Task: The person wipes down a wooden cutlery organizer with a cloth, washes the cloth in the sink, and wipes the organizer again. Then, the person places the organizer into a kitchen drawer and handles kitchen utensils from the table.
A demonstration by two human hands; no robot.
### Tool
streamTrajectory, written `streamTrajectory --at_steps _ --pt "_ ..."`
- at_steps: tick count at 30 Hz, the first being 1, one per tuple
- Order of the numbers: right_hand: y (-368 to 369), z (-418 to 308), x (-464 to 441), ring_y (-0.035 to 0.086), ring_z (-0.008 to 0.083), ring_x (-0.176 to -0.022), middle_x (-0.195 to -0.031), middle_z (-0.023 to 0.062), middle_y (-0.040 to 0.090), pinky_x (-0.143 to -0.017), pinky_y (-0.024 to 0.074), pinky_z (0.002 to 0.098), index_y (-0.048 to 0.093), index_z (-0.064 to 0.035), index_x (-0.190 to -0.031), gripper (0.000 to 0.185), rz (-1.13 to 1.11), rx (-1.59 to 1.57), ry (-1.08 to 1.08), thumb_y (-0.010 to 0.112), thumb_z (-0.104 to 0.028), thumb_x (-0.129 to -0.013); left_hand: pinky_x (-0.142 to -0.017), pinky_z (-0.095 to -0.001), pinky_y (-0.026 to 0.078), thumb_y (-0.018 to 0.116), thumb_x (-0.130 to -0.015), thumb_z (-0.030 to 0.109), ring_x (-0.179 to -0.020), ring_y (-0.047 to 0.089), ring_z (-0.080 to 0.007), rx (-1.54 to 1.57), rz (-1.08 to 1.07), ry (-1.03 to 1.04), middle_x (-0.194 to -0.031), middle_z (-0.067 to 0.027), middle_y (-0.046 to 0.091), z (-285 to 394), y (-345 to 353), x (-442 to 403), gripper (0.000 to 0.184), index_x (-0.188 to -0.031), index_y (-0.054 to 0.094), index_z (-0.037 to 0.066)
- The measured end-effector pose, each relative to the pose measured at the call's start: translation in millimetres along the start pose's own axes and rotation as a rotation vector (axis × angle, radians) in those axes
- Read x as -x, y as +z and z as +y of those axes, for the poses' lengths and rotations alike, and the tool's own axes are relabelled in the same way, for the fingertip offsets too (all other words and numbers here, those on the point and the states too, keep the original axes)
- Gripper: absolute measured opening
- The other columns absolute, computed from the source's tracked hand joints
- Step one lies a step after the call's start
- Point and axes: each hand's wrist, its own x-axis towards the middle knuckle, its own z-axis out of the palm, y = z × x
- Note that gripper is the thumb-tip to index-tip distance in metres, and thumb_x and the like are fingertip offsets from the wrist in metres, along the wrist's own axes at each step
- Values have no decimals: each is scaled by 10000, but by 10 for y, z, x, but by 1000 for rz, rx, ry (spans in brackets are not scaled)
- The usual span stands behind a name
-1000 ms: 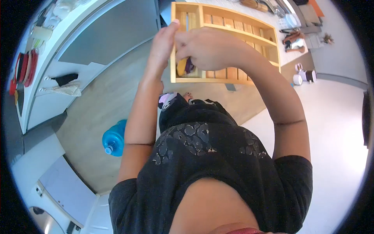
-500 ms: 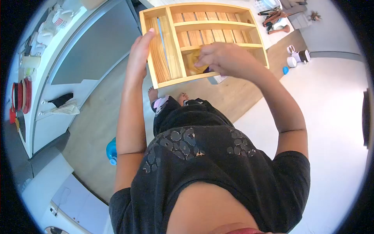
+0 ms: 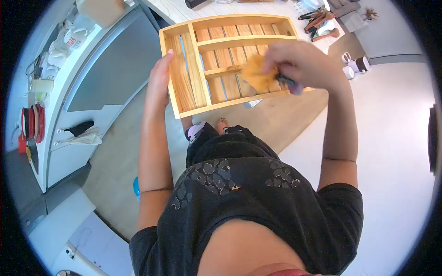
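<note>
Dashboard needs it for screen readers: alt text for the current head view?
A person's left hand steadies a wooden tray with slatted compartments while the right hand holds a yellow cloth over it. Utensils lie on the white counter beyond.

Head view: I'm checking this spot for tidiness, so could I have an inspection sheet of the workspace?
Surface: white counter, partly hidden by the tray
Job's things: slatted wooden tray with dividers; yellow cloth and dark item, both blurred
Clutter: utensils at the counter's right end
Hands: left hand on the tray's left side; right hand holding the cloth over the tray
Cables: cannot tell, edge details too small
Surroundings: dark cloth hanging at left; blue object partly behind the left arm
</note>
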Motion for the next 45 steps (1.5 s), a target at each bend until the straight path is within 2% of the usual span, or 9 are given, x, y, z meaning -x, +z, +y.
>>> streamTrajectory --at_steps 6,11,16,19,25,27,36,39,45 --pt "488 -118 -1057 600 194 -903 -965 21 618 -740 499 341 669 -118 -927 222 138 245 -497 526 -38 -776 -697 -313 514 516 -884 321 -800 621 -175 -3 10 9 -960 -129 609 -2 36 7 425 -1080 510 -56" --pt "506 283 -875 588 221 -918 -959 20 605 -768 484 351 671 -138 -905 208 85 128 -499 526 -57 -779 -695 -312 509 521 -879 308 -800 617 -182 14 51 4 -954 -137 604 -9 33 -5 428 -1071 498 -74" --pt "-78 698 -221 578 237 -873 -946 28 597 -760 468 349 630 -86 -841 166 -273 567 224 525 6 -752 -705 -303 496 524 -877 307 -808 609 -182 -34 71 35 -958 -140 601 39 92 -42 443 -1084 490 -83" --pt "-170 859 141 570 238 -883 -927 45 592 -769 461 331 620 -63 -857 232 180 151 -219 514 77 -704 -714 -296 489 519 -881 304 -811 607 -174 -14 89 22 -951 -133 604 34 101 -105 434 -1084 499 -79" --pt "-56 943 968 582 148 -851 -861 35 596 -747 479 244 626 -30 -912 251 785 -268 138 505 83 -723 -718 -296 490 488 -898 302 -822 605 -163 -45 83 11 -945 -115 608 13 105 -97 392 -1071 528 -47" --pt "43 1022 1093 596 119 -857 -884 32 614 -764 487 261 621 -21 -919 235 802 -495 557 516 87 -739 -721 -300 492 480 -902 300 -826 605 -165 -29 67 22 -952 -115 606 11 154 -55 390 -1079 523 -45" --pt "88 1530 463 624 138 -766 -920 79 644 -693 498 271 613 -16 -1037 245 1049 -376 440 594 -49 -795 -723 -319 499 461 -913 314 -809 606 -183 37 41 62 -935 -113 598 -112 98 -93 378 -1072 513 -26" --pt "41 1485 38 602 259 -915 -951 120 612 -814 453 346 650 -79 -980 230 1021 50 499 625 -128 -756 -711 -315 487 466 -910 320 -795 600 -176 51 11 79 -912 -107 600 -121 103 -69 368 -1040 528 -19" --pt "86 1683 -425 611 265 -921 -968 125 645 -810 463 359 660 -82 -1001 225 850 -131 448 607 -176 -803 -796 -320 468 465 -912 379 -904 588 -180 -17 -23 79 -1030 -118 592 -192 -54 -157 456 -1133 493 -18"
